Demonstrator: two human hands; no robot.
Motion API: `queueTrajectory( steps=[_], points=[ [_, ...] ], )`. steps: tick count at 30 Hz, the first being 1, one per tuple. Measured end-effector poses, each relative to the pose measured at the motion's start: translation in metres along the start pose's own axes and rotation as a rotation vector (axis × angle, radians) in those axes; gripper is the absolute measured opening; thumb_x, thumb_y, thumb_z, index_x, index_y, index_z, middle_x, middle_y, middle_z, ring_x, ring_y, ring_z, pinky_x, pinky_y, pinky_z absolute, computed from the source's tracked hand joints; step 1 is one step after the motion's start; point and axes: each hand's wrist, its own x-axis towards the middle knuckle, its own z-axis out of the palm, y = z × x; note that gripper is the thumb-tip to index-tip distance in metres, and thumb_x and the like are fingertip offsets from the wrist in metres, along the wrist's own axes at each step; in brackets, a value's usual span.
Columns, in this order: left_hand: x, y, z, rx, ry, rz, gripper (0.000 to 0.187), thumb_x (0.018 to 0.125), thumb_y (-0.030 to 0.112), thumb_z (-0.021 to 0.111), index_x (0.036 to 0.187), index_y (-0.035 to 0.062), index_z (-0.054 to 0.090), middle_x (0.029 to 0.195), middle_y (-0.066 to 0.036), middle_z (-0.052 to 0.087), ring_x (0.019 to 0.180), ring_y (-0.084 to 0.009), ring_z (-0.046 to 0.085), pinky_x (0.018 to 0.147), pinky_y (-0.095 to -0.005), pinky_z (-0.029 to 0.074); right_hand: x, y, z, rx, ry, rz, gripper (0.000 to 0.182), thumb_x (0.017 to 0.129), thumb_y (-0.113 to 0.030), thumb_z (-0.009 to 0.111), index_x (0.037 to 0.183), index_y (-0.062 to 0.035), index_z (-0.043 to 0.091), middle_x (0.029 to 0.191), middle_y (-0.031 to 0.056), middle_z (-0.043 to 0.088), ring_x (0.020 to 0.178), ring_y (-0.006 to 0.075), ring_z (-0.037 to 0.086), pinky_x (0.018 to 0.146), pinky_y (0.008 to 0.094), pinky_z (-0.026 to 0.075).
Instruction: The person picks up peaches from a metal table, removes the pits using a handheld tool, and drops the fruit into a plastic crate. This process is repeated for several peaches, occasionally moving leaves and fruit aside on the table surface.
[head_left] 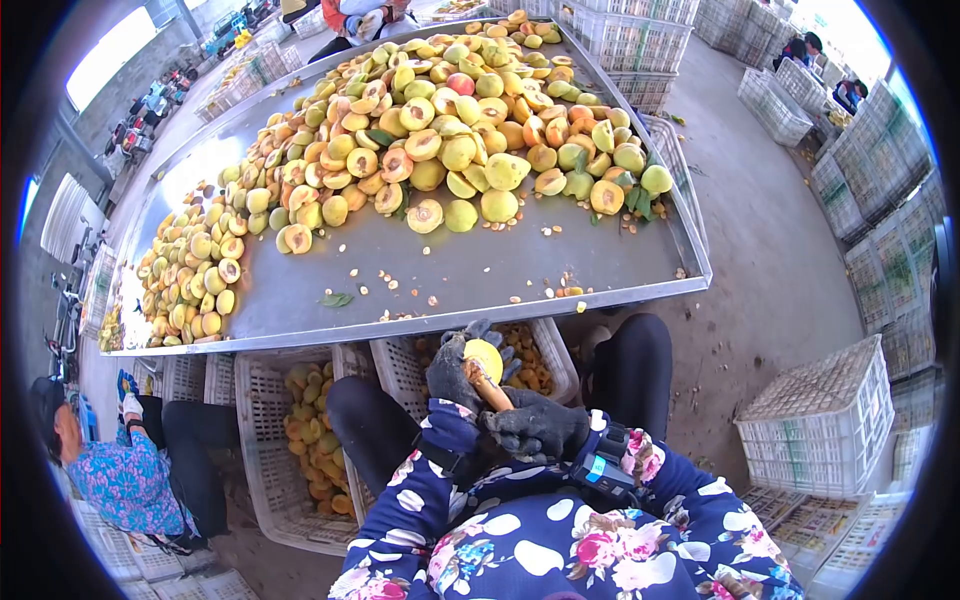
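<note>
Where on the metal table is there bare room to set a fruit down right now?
The near strip of the metal table is mostly bare, between the fruit pile and the front edge, with only a leaf and scattered pits. The near right corner is also open. The far half and left edge are crowded with fruit.

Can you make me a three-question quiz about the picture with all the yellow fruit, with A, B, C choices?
1. Where is the big fruit pile?
A on the metal table
B on the floor
C in a cart

2. What colour are the gloves?
A red
B dark grey
C white

3. What is the left hand doing?
A hanging empty
B holding a fruit
C waving

Answers: 1 A, the pile lies on the tabletop. 2 B, both gloves look dark grey. 3 B, its fingers wrap the fruit while the right hand holds a wooden-handled tool to it.
</note>
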Motion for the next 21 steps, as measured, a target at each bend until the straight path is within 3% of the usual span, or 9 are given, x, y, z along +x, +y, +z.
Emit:
queueTrajectory(
  steps=[3, 6, 9, 10, 12, 15, 18, 21],
  points=[
    [-0.006, 0.008, 0.001, -0.269, 0.050, -0.224, 0.038, 0.089, 0.032, 0.030, 0.107, 0.0047, 0.049, 0.094, -0.012, 0.055, 0.075, -0.0240, 0.057, 0.069, -0.0392, 0.050, -0.004, -0.003, -0.003, -0.038, -0.023, -0.014, 0.035, 0.081, -0.017, 0.057, 0.110, -0.0077, 0.040, 0.066, 0.0001, 0.052, 0.044, 0.0049, 0.044, 0.037, 0.0167, 0.034],
    [-0.023, 0.039, 0.048, -0.054, 0.029, -0.220, 0.036, 0.087, 0.030, 0.036, 0.105, 0.0026, 0.051, 0.094, -0.014, 0.056, 0.076, -0.0270, 0.058, 0.068, -0.0429, 0.050, -0.009, -0.007, 0.002, -0.197, 0.054, -0.057, 0.036, 0.081, -0.017, 0.057, 0.111, -0.0061, 0.042, 0.075, 0.0007, 0.054, 0.056, 0.0046, 0.048, 0.047, 0.0171, 0.038],
    [-0.017, 0.042, 0.037, -0.128, 0.022, -0.530, 0.036, 0.085, 0.030, 0.040, 0.103, 0.0014, 0.052, 0.093, -0.016, 0.056, 0.079, -0.0297, 0.057, 0.068, -0.0453, 0.050, -0.012, -0.005, -0.001, -0.347, 0.109, -0.073, 0.035, 0.081, -0.016, 0.057, 0.111, -0.0042, 0.044, 0.085, 0.0017, 0.054, 0.067, 0.0053, 0.050, 0.056, 0.0181, 0.041],
    [-0.017, 0.040, 0.036, -0.068, 0.000, -0.469, 0.036, 0.084, 0.031, 0.041, 0.103, 0.0016, 0.052, 0.093, -0.017, 0.056, 0.079, -0.0300, 0.057, 0.068, -0.0456, 0.050, -0.013, -0.004, -0.006, -0.385, 0.115, -0.071, 0.035, 0.081, -0.016, 0.057, 0.111, -0.0035, 0.045, 0.089, 0.0021, 0.054, 0.070, 0.0057, 0.050, 0.059, 0.0184, 0.042],
    [-0.019, 0.035, 0.036, 0.054, -0.046, -0.347, 0.038, 0.083, 0.032, 0.043, 0.104, 0.0021, 0.051, 0.093, -0.018, 0.056, 0.079, -0.0306, 0.057, 0.069, -0.0461, 0.050, -0.009, -0.002, -0.018, -0.305, 0.047, -0.019, 0.036, 0.081, -0.016, 0.057, 0.112, -0.0032, 0.044, 0.090, 0.0019, 0.054, 0.070, 0.0059, 0.051, 0.060, 0.0187, 0.042],
    [-0.025, 0.032, 0.043, -0.222, 0.143, -0.403, 0.041, 0.082, 0.036, 0.044, 0.104, 0.0019, 0.050, 0.093, -0.019, 0.056, 0.079, -0.0321, 0.057, 0.070, -0.0467, 0.050, -0.010, 0.001, -0.022, -0.148, -0.021, 0.003, 0.037, 0.081, -0.015, 0.056, 0.114, -0.0034, 0.042, 0.089, 0.0013, 0.054, 0.071, 0.0062, 0.052, 0.059, 0.0182, 0.043],
    [-0.033, 0.044, 0.071, -0.307, 0.349, -0.430, 0.042, 0.082, 0.038, 0.044, 0.103, 0.0020, 0.049, 0.093, -0.019, 0.056, 0.080, -0.0324, 0.057, 0.071, -0.0470, 0.049, -0.015, -0.001, -0.001, -0.024, 0.012, -0.052, 0.037, 0.082, -0.015, 0.055, 0.115, -0.0043, 0.041, 0.084, 0.0005, 0.054, 0.065, 0.0062, 0.052, 0.053, 0.0176, 0.043],
    [-0.027, 0.042, 0.056, -0.472, 0.226, -0.450, 0.040, 0.082, 0.037, 0.044, 0.102, 0.0025, 0.048, 0.091, -0.018, 0.055, 0.079, -0.0327, 0.056, 0.072, -0.0458, 0.049, -0.019, -0.001, 0.000, 0.032, -0.018, -0.063, 0.035, 0.081, -0.016, 0.056, 0.111, -0.0046, 0.042, 0.075, 0.0005, 0.054, 0.054, 0.0067, 0.051, 0.044, 0.0174, 0.041]
  ],
)
